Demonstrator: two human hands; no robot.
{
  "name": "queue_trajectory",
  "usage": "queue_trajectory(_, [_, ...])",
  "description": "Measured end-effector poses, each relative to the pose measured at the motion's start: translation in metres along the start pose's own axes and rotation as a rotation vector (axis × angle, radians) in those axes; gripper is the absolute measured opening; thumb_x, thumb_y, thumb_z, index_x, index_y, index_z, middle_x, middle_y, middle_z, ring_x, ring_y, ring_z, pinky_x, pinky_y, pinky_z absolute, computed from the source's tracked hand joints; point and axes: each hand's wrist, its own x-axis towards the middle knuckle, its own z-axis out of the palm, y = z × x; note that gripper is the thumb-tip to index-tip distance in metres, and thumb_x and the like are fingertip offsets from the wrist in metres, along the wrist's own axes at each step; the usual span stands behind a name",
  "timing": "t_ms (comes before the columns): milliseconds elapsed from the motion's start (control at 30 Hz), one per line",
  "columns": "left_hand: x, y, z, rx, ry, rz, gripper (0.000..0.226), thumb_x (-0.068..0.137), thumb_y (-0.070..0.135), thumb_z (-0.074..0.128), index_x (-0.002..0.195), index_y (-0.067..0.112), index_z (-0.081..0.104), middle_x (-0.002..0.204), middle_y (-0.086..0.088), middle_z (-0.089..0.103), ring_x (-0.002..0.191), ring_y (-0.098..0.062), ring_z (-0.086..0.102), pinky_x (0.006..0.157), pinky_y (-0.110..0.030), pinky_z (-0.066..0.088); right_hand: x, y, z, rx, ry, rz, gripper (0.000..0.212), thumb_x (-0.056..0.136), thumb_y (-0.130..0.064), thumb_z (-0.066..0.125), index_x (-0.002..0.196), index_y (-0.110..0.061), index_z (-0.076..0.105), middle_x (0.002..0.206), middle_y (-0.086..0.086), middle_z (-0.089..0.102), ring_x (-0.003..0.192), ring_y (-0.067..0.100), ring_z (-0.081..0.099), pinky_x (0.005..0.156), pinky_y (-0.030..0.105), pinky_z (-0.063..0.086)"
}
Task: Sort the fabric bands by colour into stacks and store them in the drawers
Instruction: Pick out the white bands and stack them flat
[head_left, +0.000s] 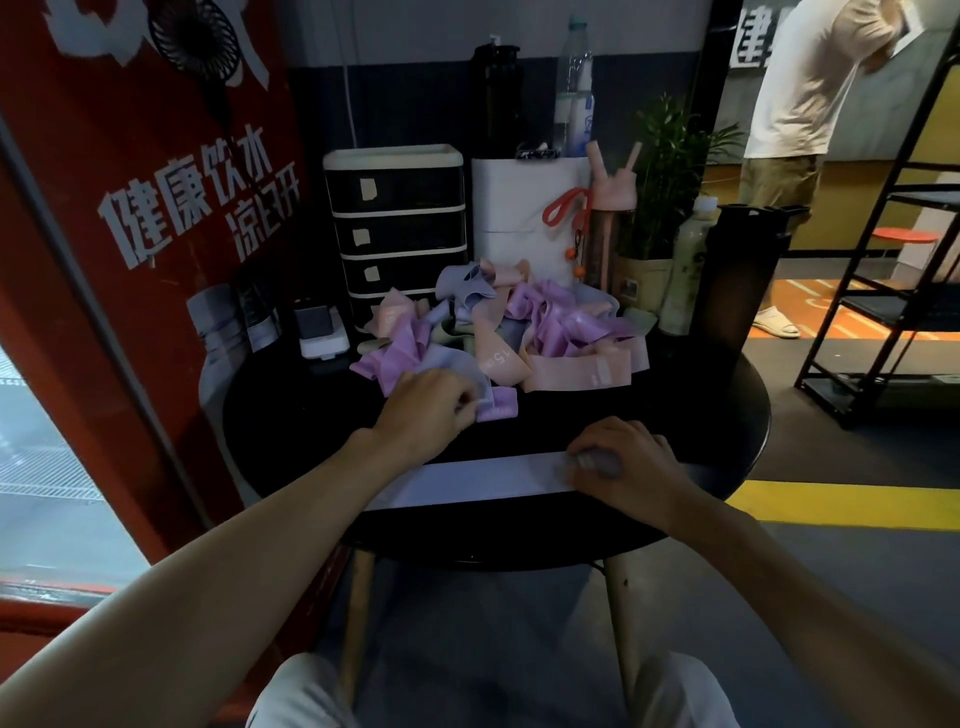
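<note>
Lying flat across the near part of the table (291, 415), one lavender band (483, 480) runs left-right in front of the person. R hand (623, 462) sits on its right end, fingers curled over it and thumb pressed on the fabric, so it's clamped on that end; thumb is blurred. L hand (431, 410) is further back at the near edge of the pile of bands (519, 322), fingers curled on a purple band (498, 408) that sticks out just past the fingertips; which fingers pinch it I can't tell.

Pile is a loose tangle mid-table: pink, purple, lavender, a bit of pale green. A peach band (576, 374) lies fairly flat along its front-right side.

Behind the pile on the left, touching it, stands the drawer unit (397, 218): dark drawers w/ cream frame, small paper tags on the fronts, all pushed in. Small white gadget (322, 332) just left of it.

Right of the drawers: white box (524, 208), pink bottle (613, 228) w/ red strap, potted plant (670, 171), pale bottle (685, 270), tall dark tumbler (732, 280). Clear water bottle (574, 88) and black bottle (496, 98) stand behind the box.

Red poster (130, 208) w/ white lettering fills the left side, black fan (195, 36) at its top. Far right: another person (800, 104) standing, black rack (893, 291), yellow floor line (852, 506).
</note>
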Motion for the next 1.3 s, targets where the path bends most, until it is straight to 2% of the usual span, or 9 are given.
queue_trajectory(133, [0.003,-0.003,-0.024,-0.145,0.155,-0.062,0.011,0.095,0.016,0.057,0.089,0.012,0.065,0.08,-0.006,0.064,0.064,-0.021,0.06,0.052,-0.032,0.047,0.0,-0.003,-0.002,-0.001,-0.019,0.013,0.033,0.085,-0.053,0.063,0.114,-0.037,0.062,0.126,-0.015,0.048,0.125,0.014,0.039,0.099,0.036,0.025])
queue_trajectory(367, [0.013,0.002,-0.074,-0.29,0.389,-0.003,0.009,0.094,0.007,0.061,0.088,0.005,0.067,0.076,-0.011,0.067,0.067,-0.026,0.063,0.064,-0.038,0.052,0.001,-0.006,-0.007,0.004,-0.083,0.047,0.029,0.085,-0.051,0.064,0.112,-0.039,0.061,0.125,-0.016,0.047,0.125,0.013,0.04,0.103,0.039,0.026])
queue_trajectory(533, [0.017,0.011,-0.108,-0.352,0.427,0.041,0.009,0.095,0.006,0.06,0.091,0.006,0.068,0.079,-0.005,0.066,0.067,-0.014,0.062,0.057,-0.014,0.048,0.016,-0.017,-0.021,0.099,-0.086,0.077,0.027,0.083,-0.048,0.066,0.107,-0.038,0.065,0.111,-0.019,0.054,0.115,0.013,0.052,0.103,0.048,0.039])
queue_trajectory(633, [0.02,0.016,-0.124,-0.338,0.445,0.073,0.009,0.096,0.009,0.061,0.093,0.01,0.07,0.081,0.009,0.064,0.071,0.001,0.059,0.065,-0.01,0.045,0.034,-0.044,-0.037,0.39,0.046,-0.002,0.026,0.086,-0.031,0.071,0.109,-0.02,0.066,0.106,-0.008,0.063,0.102,0.012,0.061,0.093,0.031,0.05])
queue_trajectory(700, [0.023,0.02,-0.133,-0.336,0.463,0.086,0.009,0.095,0.009,0.062,0.094,0.011,0.07,0.082,0.014,0.063,0.074,0.006,0.057,0.069,-0.01,0.043,0.046,-0.07,-0.051,0.511,0.137,-0.061,0.023,0.087,-0.022,0.071,0.109,-0.017,0.063,0.1,-0.007,0.063,0.094,0.007,0.06,0.079,0.009,0.045])
queue_trajectory(767, [0.025,0.023,-0.142,-0.343,0.482,0.111,0.009,0.094,0.008,0.062,0.094,0.01,0.071,0.082,0.014,0.064,0.076,0.004,0.058,0.07,-0.012,0.045,0.058,-0.097,-0.065,0.61,0.201,-0.129,0.027,0.088,-0.016,0.069,0.113,-0.013,0.061,0.1,-0.002,0.063,0.092,0.01,0.059,0.073,0.005,0.043])
queue_trajectory(933, [0.027,0.034,-0.158,-0.315,0.491,0.202,0.01,0.093,0.009,0.063,0.097,0.008,0.072,0.087,0.005,0.069,0.083,-0.005,0.063,0.072,-0.013,0.048,0.074,-0.148,-0.095,0.732,0.286,-0.212,0.028,0.09,-0.018,0.068,0.116,-0.011,0.062,0.104,0.004,0.066,0.087,0.012,0.06,0.075,0.025,0.052])
queue_trajectory(1133, [0.022,0.034,-0.16,-0.472,0.505,0.134,0.017,0.09,0.008,0.068,0.107,0.01,0.067,0.091,0.009,0.067,0.084,-0.003,0.064,0.076,-0.018,0.052,0.077,-0.171,-0.113,0.826,0.412,-0.176,0.009,0.092,-0.009,0.063,0.083,-0.008,0.064,0.065,0.002,0.059,0.047,-0.003,0.047,0.043,0.015,0.039])
queue_trajectory(1300, [0.014,0.037,-0.149,-0.706,0.441,0.026,0.027,0.089,0.004,0.07,0.11,0.012,0.055,0.085,-0.007,0.073,0.076,-0.012,0.069,0.074,-0.028,0.056,0.074,-0.17,-0.118,0.86,0.381,-0.131,0.008,0.092,-0.013,0.064,0.092,-0.006,0.067,0.09,0.015,0.071,0.078,0.021,0.069,0.07,0.031,0.059])
